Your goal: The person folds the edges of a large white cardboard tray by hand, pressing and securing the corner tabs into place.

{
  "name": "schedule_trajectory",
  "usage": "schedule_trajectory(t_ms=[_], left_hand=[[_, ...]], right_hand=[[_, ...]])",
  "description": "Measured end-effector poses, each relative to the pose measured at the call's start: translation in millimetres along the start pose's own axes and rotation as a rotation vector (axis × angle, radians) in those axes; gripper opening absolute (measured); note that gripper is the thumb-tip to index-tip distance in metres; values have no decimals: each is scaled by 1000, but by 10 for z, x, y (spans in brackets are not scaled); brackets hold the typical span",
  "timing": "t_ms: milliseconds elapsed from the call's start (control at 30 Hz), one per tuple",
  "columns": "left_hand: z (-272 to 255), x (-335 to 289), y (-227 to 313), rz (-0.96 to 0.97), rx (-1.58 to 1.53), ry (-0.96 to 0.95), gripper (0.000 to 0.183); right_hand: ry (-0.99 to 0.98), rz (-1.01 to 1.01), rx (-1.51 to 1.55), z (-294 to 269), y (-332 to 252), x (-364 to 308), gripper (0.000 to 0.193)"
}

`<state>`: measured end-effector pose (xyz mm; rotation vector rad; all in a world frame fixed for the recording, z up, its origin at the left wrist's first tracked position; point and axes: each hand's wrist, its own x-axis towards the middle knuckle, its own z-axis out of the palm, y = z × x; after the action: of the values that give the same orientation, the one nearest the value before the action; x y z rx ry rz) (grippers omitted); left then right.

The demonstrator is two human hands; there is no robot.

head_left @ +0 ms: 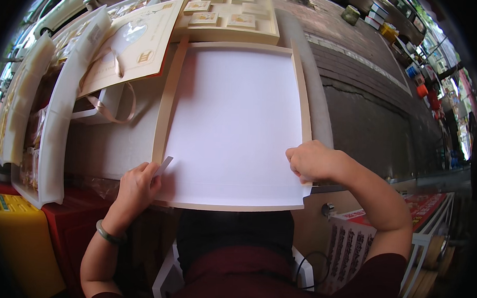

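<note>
In front of me lies a large shallow cardboard box [234, 117], white inside with cream outer walls. Its far, left and right walls stand up, and its near edge reaches out over my lap. At the near left corner, my left hand [139, 184] pinches a small white flap [164, 166] of the box between thumb and fingers. Toward the near right corner, my right hand [318, 162] is closed over the right wall, with its fingertips partly hidden. A notched white corner edge shows just below that hand.
Beyond the box stands a cream tray [273, 29] with several small printed cards. At left are a printed gift box lid [134, 40] with a ribbon [117, 120] and white plastic trays [64, 109] of wrapped goods. A yellow crate [21, 246] sits low left; a white rack [420, 242] stands right.
</note>
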<state>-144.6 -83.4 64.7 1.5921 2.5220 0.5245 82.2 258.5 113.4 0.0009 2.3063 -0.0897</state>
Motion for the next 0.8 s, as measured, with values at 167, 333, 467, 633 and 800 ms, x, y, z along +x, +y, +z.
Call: schedule_trajectory(t_ms=[167,333,467,633,800], left_hand=[[31,-51,-37,-25,3,3,15],[74,-62,-31,-30,-65,24,19],[96,-70,-60,-33,-55,32,19],[81,-62,-71,-5,-43,47,19],[89,-53,-54,-15,-55,48,19]], right_hand=[[-95,49,102,-41,43,-40,8],[-51,81,49,160,59,-19,18],[93,106,15,240,0,-16,20],[445,92,81,453,57,-57,22],[531,317,103,457,33,-204,34]])
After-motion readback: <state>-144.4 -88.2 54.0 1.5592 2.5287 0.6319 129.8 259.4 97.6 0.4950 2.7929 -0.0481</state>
